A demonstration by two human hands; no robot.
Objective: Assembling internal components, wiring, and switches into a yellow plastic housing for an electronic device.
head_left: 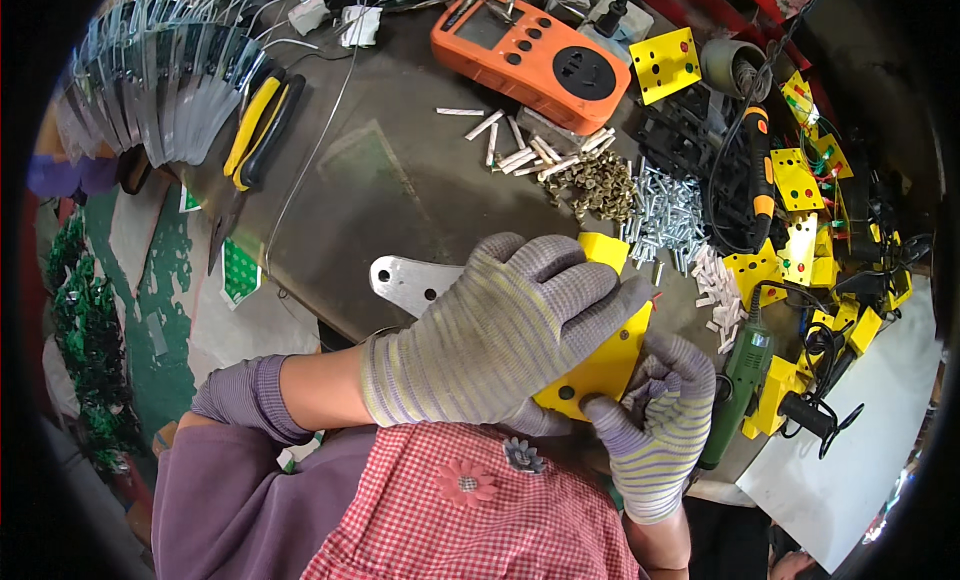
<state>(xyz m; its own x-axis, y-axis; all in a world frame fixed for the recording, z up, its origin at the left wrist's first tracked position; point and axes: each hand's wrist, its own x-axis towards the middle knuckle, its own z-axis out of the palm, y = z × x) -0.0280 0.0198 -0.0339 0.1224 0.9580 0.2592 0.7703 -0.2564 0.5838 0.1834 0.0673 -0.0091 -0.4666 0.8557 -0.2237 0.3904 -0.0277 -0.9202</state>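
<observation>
left hand [510, 325] grasps one yellow plate [605, 372]; right hand [665, 420] curls fingers at its edge, grip unclear; one orange meter [530, 62] lies beyond.

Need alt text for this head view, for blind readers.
The grey-gloved left hand holds a yellow perforated plate over a dark worktop; the right hand, also gloved, is at the plate's edge. Beyond lie silver metal screws and a boxy orange device.

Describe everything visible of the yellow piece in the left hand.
The yellow piece is a plate, apparently painted metal, with a round dark hole near its lower end and a smaller dark spot higher up. It slants up rightward; the left hand grips and partly hides it; the right hand meets its right edge.
</observation>
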